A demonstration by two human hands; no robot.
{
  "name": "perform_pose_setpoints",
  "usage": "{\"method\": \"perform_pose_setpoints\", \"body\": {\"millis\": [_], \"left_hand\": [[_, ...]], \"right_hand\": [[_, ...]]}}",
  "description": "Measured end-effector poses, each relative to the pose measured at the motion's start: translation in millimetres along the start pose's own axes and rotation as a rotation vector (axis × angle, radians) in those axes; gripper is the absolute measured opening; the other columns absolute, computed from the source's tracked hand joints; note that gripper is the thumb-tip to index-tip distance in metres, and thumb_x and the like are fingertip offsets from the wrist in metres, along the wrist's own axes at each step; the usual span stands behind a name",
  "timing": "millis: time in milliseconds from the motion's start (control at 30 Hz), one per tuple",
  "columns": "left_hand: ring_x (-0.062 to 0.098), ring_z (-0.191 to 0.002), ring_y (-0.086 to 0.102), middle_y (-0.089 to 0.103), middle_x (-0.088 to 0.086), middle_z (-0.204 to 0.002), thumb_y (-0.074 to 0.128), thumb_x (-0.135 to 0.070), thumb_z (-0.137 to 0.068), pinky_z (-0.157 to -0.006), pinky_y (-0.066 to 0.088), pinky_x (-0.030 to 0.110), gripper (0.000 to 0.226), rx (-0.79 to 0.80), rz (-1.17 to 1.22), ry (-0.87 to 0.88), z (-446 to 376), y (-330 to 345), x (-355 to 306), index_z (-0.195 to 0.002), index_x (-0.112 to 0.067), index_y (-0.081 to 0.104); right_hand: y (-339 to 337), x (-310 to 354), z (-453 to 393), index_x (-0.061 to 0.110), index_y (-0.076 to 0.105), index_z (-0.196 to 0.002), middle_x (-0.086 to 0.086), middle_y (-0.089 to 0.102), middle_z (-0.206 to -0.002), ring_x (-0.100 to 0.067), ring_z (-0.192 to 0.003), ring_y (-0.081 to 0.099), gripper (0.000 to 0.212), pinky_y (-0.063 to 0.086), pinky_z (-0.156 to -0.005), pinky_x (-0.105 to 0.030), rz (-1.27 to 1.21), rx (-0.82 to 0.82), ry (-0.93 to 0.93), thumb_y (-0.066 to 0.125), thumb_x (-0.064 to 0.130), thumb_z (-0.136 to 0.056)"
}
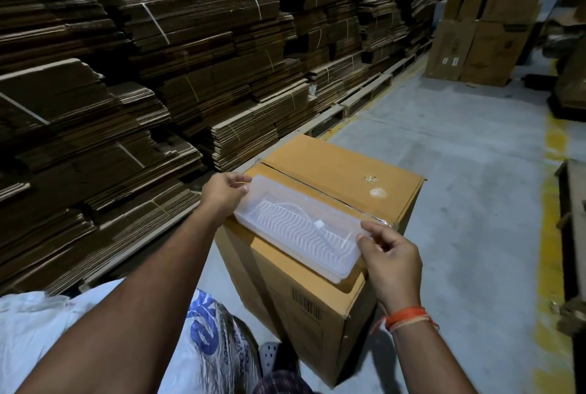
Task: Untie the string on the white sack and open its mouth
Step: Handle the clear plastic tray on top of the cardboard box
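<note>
None of the sack work looks begun. Both hands are busy elsewhere: the left hand (223,192) pinches the far end of a clear plastic tray (296,228), and the right hand (391,258) pinches its near end, fingers curled on the rim, holding it just over the top of a brown carton (320,304) standing on the floor (475,203). The white sack (104,330), with blue print, lies low at the person's left, beneath the left forearm, untouched. Its tied mouth and string are not in view, so I cannot tell their state. By my judgement, finding the string, untying it and spreading the mouth all remain.
</note>
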State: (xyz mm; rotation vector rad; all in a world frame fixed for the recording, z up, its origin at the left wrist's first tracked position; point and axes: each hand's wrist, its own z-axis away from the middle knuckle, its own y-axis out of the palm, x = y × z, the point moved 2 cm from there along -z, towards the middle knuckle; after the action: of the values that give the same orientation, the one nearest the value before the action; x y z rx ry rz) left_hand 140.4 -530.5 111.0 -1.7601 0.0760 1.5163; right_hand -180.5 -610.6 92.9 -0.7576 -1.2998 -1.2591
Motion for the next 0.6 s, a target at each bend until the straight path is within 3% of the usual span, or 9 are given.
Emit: {"method": "perform_pose_setpoints", "body": {"millis": [233, 367, 467, 600], "left_hand": [[0.021, -0.116, 0.064, 0.070, -0.005, -0.117, 0.070, -0.016, -0.097, -0.104, 0.056, 0.052, 0.019, -0.009, 0.130, -0.009, 8, -4, 10, -0.115, -0.019, 0.077], [0.028, -0.113, 0.069, 0.073, 0.008, -0.120, 0.069, -0.011, -0.097, -0.099, 0.058, 0.050, 0.017, 0.002, 0.269, -0.071, 23, -7, 27, -0.107, -0.022, 0.076], [0.030, -0.116, 0.068, 0.068, 0.013, -0.128, 0.068, -0.008, -0.097, -0.095, 0.061, 0.052, 0.020, 0.016, 0.327, -0.077, 33, -8, 31, -0.111, -0.021, 0.075], [0.029, -0.116, 0.065, 0.066, 0.011, -0.128, 0.070, -0.008, -0.096, -0.086, 0.060, 0.043, 0.025, 0.000, 0.321, -0.090, 39, -9, 29, -0.118, -0.019, 0.075]], "right_hand": [[-2, 1, 11, 0.011, 0.074, -0.122, -0.005, 0.073, -0.113, 0.008, -0.089, 0.060, 0.031, 0.047, -0.056, 0.001, -0.027, 0.023, 0.016, 0.073, 0.007, -0.091], [-7, -9, 36, 0.021, 0.073, -0.118, 0.011, 0.071, -0.093, 0.008, -0.076, 0.066, 0.029, 0.046, -0.055, 0.001, 0.008, 0.050, 0.017, 0.075, 0.012, -0.090], [-4, -16, 52, 0.020, 0.077, -0.112, 0.017, 0.070, -0.083, 0.020, -0.076, 0.065, 0.026, 0.047, -0.059, 0.002, 0.114, 0.053, -0.042, 0.079, 0.013, -0.087], [0, -16, 59, 0.021, 0.080, -0.098, 0.020, 0.069, -0.069, 0.019, -0.071, 0.064, 0.016, 0.054, -0.059, -0.009, 0.237, 0.025, -0.109, 0.080, 0.011, -0.086]]}}
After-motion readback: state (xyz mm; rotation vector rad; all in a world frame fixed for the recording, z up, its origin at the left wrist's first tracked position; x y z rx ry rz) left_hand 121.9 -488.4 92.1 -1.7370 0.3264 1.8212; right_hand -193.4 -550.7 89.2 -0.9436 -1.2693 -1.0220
